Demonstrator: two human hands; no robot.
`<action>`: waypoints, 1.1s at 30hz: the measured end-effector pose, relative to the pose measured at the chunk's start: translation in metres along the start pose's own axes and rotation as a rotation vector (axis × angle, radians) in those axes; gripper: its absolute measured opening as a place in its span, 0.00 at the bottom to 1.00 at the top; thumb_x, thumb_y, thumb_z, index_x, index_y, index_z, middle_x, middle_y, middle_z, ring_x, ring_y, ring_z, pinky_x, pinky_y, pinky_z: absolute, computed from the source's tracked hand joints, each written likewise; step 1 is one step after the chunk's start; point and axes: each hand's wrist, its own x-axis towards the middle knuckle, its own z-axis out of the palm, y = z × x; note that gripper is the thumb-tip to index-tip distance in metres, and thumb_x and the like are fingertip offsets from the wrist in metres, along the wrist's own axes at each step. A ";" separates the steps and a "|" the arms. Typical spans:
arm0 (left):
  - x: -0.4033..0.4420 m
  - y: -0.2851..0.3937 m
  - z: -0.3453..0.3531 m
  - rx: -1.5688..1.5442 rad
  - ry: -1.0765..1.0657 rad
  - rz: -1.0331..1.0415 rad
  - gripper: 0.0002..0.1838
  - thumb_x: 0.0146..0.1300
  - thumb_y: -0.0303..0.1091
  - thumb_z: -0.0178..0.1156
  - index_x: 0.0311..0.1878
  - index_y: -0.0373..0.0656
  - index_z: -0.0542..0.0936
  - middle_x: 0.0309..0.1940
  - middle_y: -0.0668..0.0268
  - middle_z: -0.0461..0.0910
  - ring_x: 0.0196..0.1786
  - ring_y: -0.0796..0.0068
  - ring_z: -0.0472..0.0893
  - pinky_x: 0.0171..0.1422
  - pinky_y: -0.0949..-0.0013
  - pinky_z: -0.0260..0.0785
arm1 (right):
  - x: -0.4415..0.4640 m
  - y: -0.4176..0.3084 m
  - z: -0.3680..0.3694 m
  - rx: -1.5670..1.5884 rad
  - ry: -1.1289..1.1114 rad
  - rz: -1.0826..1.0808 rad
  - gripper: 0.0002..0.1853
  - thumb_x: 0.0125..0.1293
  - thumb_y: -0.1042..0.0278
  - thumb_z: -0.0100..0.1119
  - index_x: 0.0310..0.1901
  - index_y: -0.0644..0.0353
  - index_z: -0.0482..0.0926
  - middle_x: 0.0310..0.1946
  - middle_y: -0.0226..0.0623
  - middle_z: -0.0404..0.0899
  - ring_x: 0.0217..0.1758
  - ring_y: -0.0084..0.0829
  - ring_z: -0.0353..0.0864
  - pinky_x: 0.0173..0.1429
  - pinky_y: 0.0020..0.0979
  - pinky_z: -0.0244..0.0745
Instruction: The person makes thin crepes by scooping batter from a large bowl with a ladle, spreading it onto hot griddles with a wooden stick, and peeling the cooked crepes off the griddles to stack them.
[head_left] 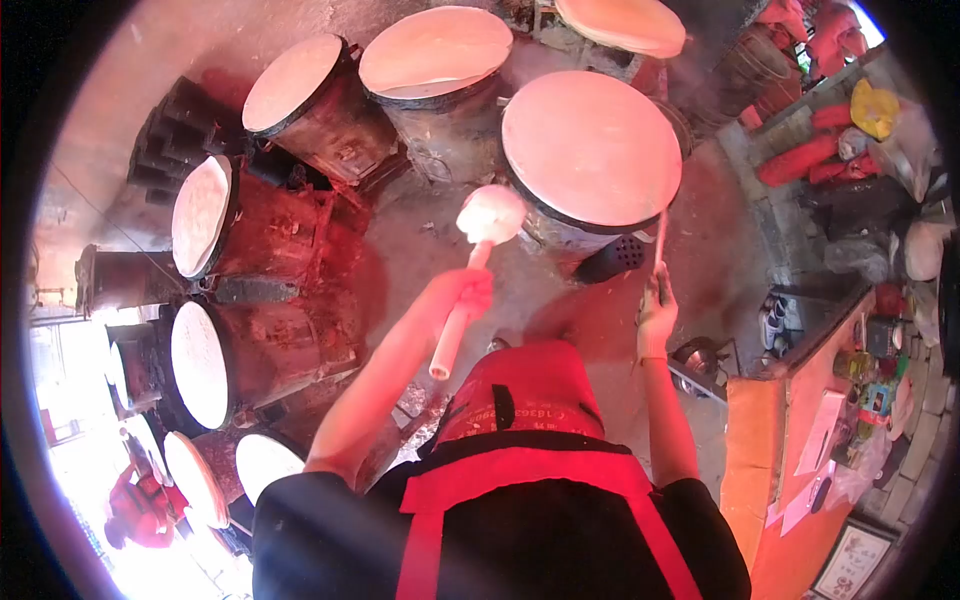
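My left hand [463, 296] is wrapped round a thick pale stick with a rounded white lump [491, 215] on its upper end; I cannot tell whether the lump is dough or cloth. It is held up in front of the nearest round griddle [592, 150], whose top is covered by a pale, smooth layer. My right hand [657, 322] grips a thin flat stick [661, 240], pointing up to the griddle's right edge. Whether its tip touches the edge is not clear. Below the griddle's rim shows a black coal briquette [627, 252] with holes.
More drum stoves with pale round tops, such as one stove [435, 55], curve round to the left. Black cylinders [180, 135] are stacked behind them. At right stands an orange-sided table [755, 450] with bags and papers. A person in red [145, 508] is far left.
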 end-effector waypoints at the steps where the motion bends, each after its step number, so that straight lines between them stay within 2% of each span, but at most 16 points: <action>1: -0.006 -0.005 -0.022 -0.010 0.029 0.052 0.05 0.72 0.28 0.50 0.37 0.42 0.68 0.23 0.75 0.66 0.19 0.89 0.64 0.17 0.85 0.56 | -0.011 0.001 0.004 -0.017 -0.033 0.073 0.23 0.73 0.67 0.55 0.68 0.52 0.71 0.45 0.30 0.78 0.43 0.17 0.71 0.49 0.24 0.65; 2: -0.014 -0.007 -0.041 -0.025 0.044 0.066 0.05 0.72 0.28 0.49 0.37 0.42 0.67 0.23 0.75 0.66 0.19 0.88 0.64 0.17 0.85 0.56 | -0.023 0.000 0.009 -0.036 -0.068 0.146 0.24 0.72 0.70 0.56 0.68 0.54 0.71 0.52 0.37 0.82 0.51 0.20 0.77 0.58 0.25 0.71; 3: -0.021 -0.006 -0.057 -0.038 0.058 0.081 0.05 0.72 0.27 0.49 0.37 0.41 0.67 0.23 0.74 0.66 0.19 0.88 0.64 0.18 0.85 0.56 | -0.045 -0.006 0.022 -0.163 -0.180 0.216 0.24 0.71 0.69 0.57 0.68 0.52 0.71 0.50 0.40 0.83 0.49 0.20 0.78 0.56 0.26 0.72; 7: -0.046 0.010 -0.103 -0.271 0.059 0.167 0.10 0.70 0.28 0.50 0.29 0.44 0.67 0.22 0.75 0.64 0.18 0.87 0.61 0.21 0.82 0.51 | -0.067 -0.064 0.112 -0.490 -0.530 -0.129 0.30 0.66 0.71 0.61 0.70 0.47 0.68 0.47 0.56 0.80 0.49 0.36 0.86 0.51 0.33 0.77; 9: -0.058 0.026 -0.111 -0.339 0.157 0.230 0.09 0.70 0.27 0.50 0.30 0.44 0.66 0.22 0.75 0.63 0.17 0.87 0.61 0.20 0.82 0.51 | -0.033 -0.091 0.171 -0.573 -0.517 -0.144 0.35 0.62 0.74 0.63 0.72 0.49 0.64 0.46 0.55 0.81 0.50 0.45 0.85 0.52 0.35 0.77; 11: -0.065 0.048 -0.122 -0.366 0.180 0.256 0.09 0.69 0.26 0.51 0.32 0.43 0.66 0.22 0.75 0.63 0.17 0.87 0.60 0.19 0.82 0.52 | 0.015 -0.131 0.231 -0.710 -0.598 -0.592 0.29 0.61 0.66 0.63 0.65 0.57 0.70 0.43 0.53 0.81 0.45 0.51 0.83 0.48 0.45 0.78; 13: -0.074 0.078 -0.128 -0.443 0.165 0.299 0.08 0.70 0.26 0.52 0.34 0.42 0.65 0.22 0.74 0.64 0.17 0.87 0.60 0.16 0.82 0.52 | 0.070 -0.119 0.289 -0.849 -0.648 -0.684 0.24 0.61 0.63 0.62 0.60 0.55 0.73 0.47 0.50 0.80 0.40 0.50 0.83 0.43 0.47 0.78; 16: -0.082 0.124 -0.125 -0.492 0.158 0.384 0.07 0.72 0.27 0.51 0.35 0.40 0.66 0.22 0.72 0.64 0.17 0.87 0.61 0.14 0.83 0.50 | 0.156 -0.122 0.401 -1.053 -0.595 -1.137 0.24 0.58 0.61 0.64 0.57 0.50 0.73 0.53 0.43 0.76 0.33 0.42 0.83 0.37 0.42 0.79; 17: -0.085 0.139 -0.119 -0.519 0.164 0.427 0.07 0.72 0.27 0.51 0.36 0.40 0.66 0.23 0.72 0.64 0.17 0.87 0.61 0.14 0.83 0.50 | 0.175 -0.137 0.434 -1.052 -0.611 -1.232 0.26 0.58 0.59 0.65 0.59 0.50 0.73 0.47 0.41 0.77 0.33 0.41 0.83 0.36 0.41 0.79; 21: -0.096 0.188 -0.112 -0.637 0.135 0.551 0.04 0.73 0.28 0.49 0.41 0.37 0.68 0.26 0.70 0.65 0.19 0.87 0.61 0.14 0.84 0.51 | 0.214 -0.162 0.533 -1.142 -0.719 -1.174 0.30 0.53 0.55 0.68 0.59 0.48 0.72 0.46 0.37 0.74 0.34 0.37 0.84 0.34 0.40 0.79; 26: -0.097 0.236 -0.111 -0.693 0.201 0.616 0.05 0.73 0.28 0.49 0.45 0.35 0.69 0.28 0.70 0.66 0.20 0.87 0.61 0.14 0.84 0.52 | 0.284 -0.111 0.574 -1.026 -0.845 -1.345 0.19 0.55 0.65 0.63 0.50 0.50 0.78 0.51 0.37 0.76 0.36 0.37 0.84 0.37 0.41 0.80; 29: -0.090 0.274 -0.115 -0.618 0.258 0.617 0.05 0.73 0.28 0.50 0.44 0.37 0.70 0.26 0.71 0.66 0.18 0.88 0.61 0.14 0.83 0.51 | 0.301 -0.142 0.593 -1.253 -0.927 -1.127 0.16 0.56 0.67 0.60 0.48 0.52 0.80 0.46 0.40 0.80 0.37 0.38 0.85 0.39 0.41 0.80; 30: -0.087 0.289 -0.116 -0.586 0.274 0.612 0.04 0.73 0.28 0.50 0.44 0.38 0.70 0.26 0.71 0.66 0.18 0.88 0.60 0.14 0.83 0.51 | 0.311 -0.167 0.609 -1.320 -0.950 -0.929 0.12 0.59 0.64 0.59 0.43 0.54 0.82 0.38 0.43 0.84 0.38 0.42 0.85 0.40 0.42 0.79; 31: -0.085 0.309 -0.117 -0.550 0.263 0.592 0.04 0.73 0.28 0.50 0.44 0.38 0.70 0.25 0.71 0.66 0.17 0.88 0.60 0.14 0.83 0.50 | 0.340 -0.179 0.627 -1.227 -0.961 -0.853 0.10 0.62 0.63 0.57 0.40 0.55 0.85 0.31 0.43 0.84 0.34 0.42 0.84 0.38 0.41 0.77; 32: -0.082 0.330 -0.119 -0.511 0.253 0.568 0.03 0.73 0.28 0.51 0.43 0.39 0.70 0.25 0.72 0.66 0.17 0.88 0.60 0.14 0.83 0.50 | 0.350 -0.216 0.641 -1.176 -0.987 -0.559 0.11 0.64 0.62 0.58 0.40 0.57 0.86 0.31 0.44 0.85 0.31 0.37 0.83 0.36 0.39 0.74; 33: -0.079 0.354 -0.121 -0.465 0.241 0.548 0.03 0.73 0.28 0.51 0.43 0.40 0.70 0.24 0.72 0.66 0.17 0.88 0.60 0.14 0.83 0.49 | 0.381 -0.237 0.650 -1.110 -0.941 -0.519 0.11 0.65 0.62 0.59 0.41 0.57 0.86 0.31 0.44 0.85 0.31 0.34 0.82 0.36 0.39 0.74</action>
